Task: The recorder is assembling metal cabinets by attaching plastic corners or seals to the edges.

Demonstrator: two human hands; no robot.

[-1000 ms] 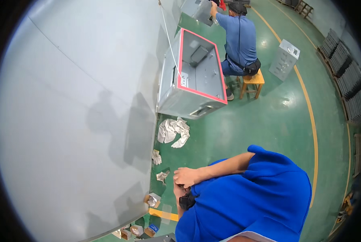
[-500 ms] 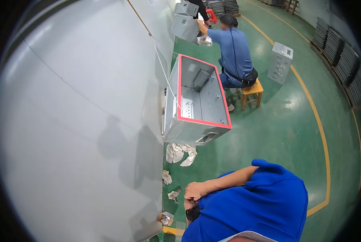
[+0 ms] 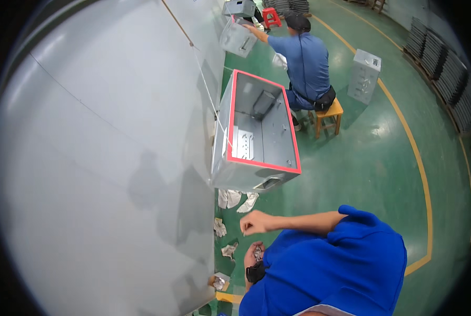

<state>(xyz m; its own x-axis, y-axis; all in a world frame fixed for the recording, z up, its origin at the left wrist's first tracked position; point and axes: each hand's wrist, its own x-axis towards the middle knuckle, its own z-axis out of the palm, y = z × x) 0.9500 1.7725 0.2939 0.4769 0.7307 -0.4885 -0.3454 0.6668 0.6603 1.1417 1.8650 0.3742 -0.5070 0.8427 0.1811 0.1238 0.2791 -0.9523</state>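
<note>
My left hand (image 3: 254, 252), with a black watch at its wrist, is cupped close to my blue shirt. In its palm lie several small silvery metal pieces (image 3: 258, 254); their exact kind is too small to tell. Just beyond it, my right hand (image 3: 256, 223) is raised with its fingers pinched together, apart from the left. Whether a small piece sits in that pinch cannot be seen. Past my right hand stands an open grey metal cabinet (image 3: 222, 171) with a red rim, close against a large pale grey panel (image 3: 104, 158).
White cloths (image 3: 229, 198), a glove (image 3: 219, 227) and a small opened box (image 3: 219, 282) lie along the panel's foot. A white cord (image 3: 208, 89) runs down to the cabinet. Ahead, a co-worker (image 3: 309, 68) sits on a wooden stool (image 3: 329, 113) handling another grey box (image 3: 239, 38).
My right hand has lifted off my left and moved forward, uncovering the metal pieces in the left palm. The co-worker's arm and the grey box ahead have shifted.
</note>
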